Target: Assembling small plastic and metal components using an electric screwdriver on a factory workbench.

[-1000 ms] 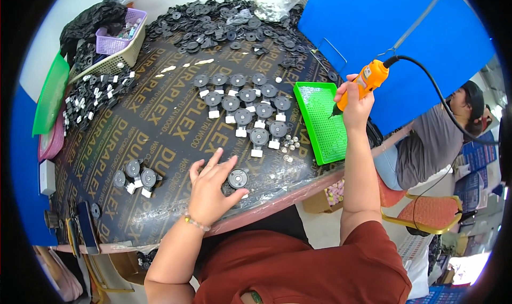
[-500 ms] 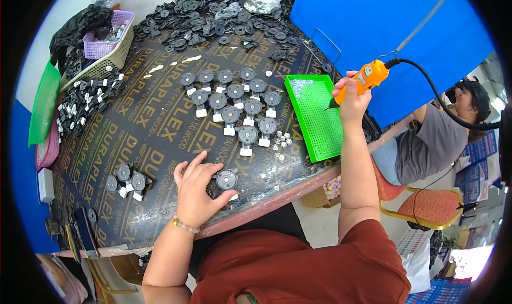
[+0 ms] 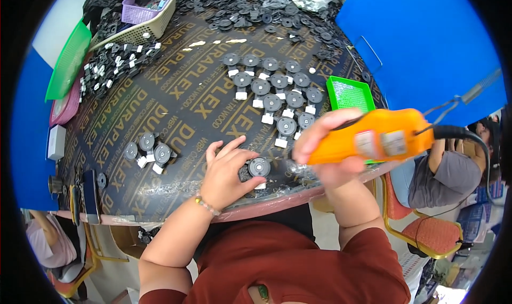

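My left hand point(image 3: 226, 176) rests on the dark table, its thumb and fingers curled around a round black wheel-like part point(image 3: 260, 167) with a white block at its base. In my right hand point(image 3: 341, 172) is an orange electric screwdriver point(image 3: 381, 138), blurred by motion and tilted toward that part. A black cable runs from its back end. The screwdriver's tip is hidden or smeared near my fingers. Beyond my hands stand rows of similar black wheel parts point(image 3: 272, 102) with white blocks.
A green tray point(image 3: 332, 93) lies behind the screwdriver. Several wheel parts point(image 3: 162, 153) sit at left. Black discs point(image 3: 240, 5) are heaped at the back, near baskets point(image 3: 169, 15). A blue panel point(image 3: 416, 37) rises at right, and a seated person point(image 3: 448, 171) is beyond.
My right hand has brought the screwdriver from over the green tray down and left, toward the part at my left hand. My left hand keeps its hold. The view has shifted.
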A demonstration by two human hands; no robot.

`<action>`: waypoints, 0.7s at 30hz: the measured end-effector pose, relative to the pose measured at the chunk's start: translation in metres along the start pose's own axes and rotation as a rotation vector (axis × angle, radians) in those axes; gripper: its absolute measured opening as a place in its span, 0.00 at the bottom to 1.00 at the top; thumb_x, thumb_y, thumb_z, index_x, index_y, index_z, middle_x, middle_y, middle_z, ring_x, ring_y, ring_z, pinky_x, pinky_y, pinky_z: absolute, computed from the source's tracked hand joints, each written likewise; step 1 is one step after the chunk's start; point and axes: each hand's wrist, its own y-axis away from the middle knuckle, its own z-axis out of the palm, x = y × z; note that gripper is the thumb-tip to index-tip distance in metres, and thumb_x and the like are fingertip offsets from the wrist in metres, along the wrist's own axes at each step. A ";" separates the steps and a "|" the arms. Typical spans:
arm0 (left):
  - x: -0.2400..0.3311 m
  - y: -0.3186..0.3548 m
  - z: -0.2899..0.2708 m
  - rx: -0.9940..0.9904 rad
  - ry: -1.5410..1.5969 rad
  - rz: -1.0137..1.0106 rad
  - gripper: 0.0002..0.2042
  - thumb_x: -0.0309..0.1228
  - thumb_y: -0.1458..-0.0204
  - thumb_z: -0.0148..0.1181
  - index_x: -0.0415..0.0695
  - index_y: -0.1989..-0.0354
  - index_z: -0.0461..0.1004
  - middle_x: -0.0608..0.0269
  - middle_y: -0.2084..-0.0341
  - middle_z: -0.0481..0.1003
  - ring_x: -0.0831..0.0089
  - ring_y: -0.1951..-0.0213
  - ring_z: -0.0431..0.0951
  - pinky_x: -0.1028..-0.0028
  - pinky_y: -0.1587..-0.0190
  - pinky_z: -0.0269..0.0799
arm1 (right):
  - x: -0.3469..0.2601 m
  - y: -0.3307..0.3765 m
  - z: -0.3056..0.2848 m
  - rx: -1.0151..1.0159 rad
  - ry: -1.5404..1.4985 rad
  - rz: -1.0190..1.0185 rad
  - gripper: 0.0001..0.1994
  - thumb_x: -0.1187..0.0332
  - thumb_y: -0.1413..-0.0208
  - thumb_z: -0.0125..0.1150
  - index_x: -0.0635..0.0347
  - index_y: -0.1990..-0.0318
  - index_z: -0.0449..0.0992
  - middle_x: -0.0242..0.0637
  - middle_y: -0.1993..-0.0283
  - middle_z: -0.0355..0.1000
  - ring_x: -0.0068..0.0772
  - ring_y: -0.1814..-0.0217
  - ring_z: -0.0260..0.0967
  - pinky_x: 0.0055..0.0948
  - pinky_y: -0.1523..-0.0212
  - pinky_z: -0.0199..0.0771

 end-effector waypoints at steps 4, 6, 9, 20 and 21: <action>0.000 0.001 -0.002 0.007 0.017 0.006 0.23 0.41 0.64 0.75 0.49 0.57 0.77 0.67 0.60 0.78 0.64 0.39 0.68 0.52 0.39 0.49 | 0.018 -0.002 0.022 -0.116 0.033 0.179 0.35 0.39 0.57 0.68 0.60 0.55 0.63 0.42 0.73 0.70 0.34 0.77 0.70 0.31 0.73 0.74; 0.000 0.000 -0.001 -0.012 0.007 0.007 0.23 0.41 0.64 0.75 0.49 0.57 0.77 0.67 0.60 0.78 0.64 0.39 0.67 0.52 0.39 0.49 | 0.025 -0.001 0.023 -0.116 0.006 0.196 0.34 0.40 0.56 0.68 0.60 0.55 0.63 0.42 0.73 0.70 0.33 0.77 0.71 0.31 0.72 0.74; 0.001 0.000 -0.001 -0.017 0.021 0.005 0.23 0.41 0.64 0.74 0.49 0.57 0.77 0.67 0.61 0.78 0.64 0.39 0.67 0.52 0.39 0.49 | 0.034 0.000 0.023 -0.105 0.029 0.182 0.32 0.42 0.53 0.68 0.61 0.56 0.63 0.42 0.73 0.70 0.32 0.77 0.71 0.30 0.73 0.75; 0.003 -0.002 0.004 0.035 0.010 0.026 0.21 0.40 0.63 0.73 0.47 0.60 0.77 0.66 0.63 0.78 0.64 0.41 0.70 0.54 0.41 0.52 | 0.041 0.005 0.024 -0.128 0.018 0.209 0.31 0.48 0.57 0.74 0.62 0.58 0.67 0.41 0.72 0.72 0.30 0.74 0.72 0.25 0.74 0.75; 0.004 -0.001 0.004 0.044 -0.005 0.035 0.20 0.40 0.63 0.73 0.47 0.60 0.77 0.66 0.64 0.78 0.64 0.41 0.70 0.55 0.41 0.52 | 0.040 0.004 0.024 -0.109 0.034 0.213 0.31 0.46 0.56 0.73 0.62 0.57 0.66 0.41 0.72 0.71 0.30 0.75 0.71 0.25 0.75 0.74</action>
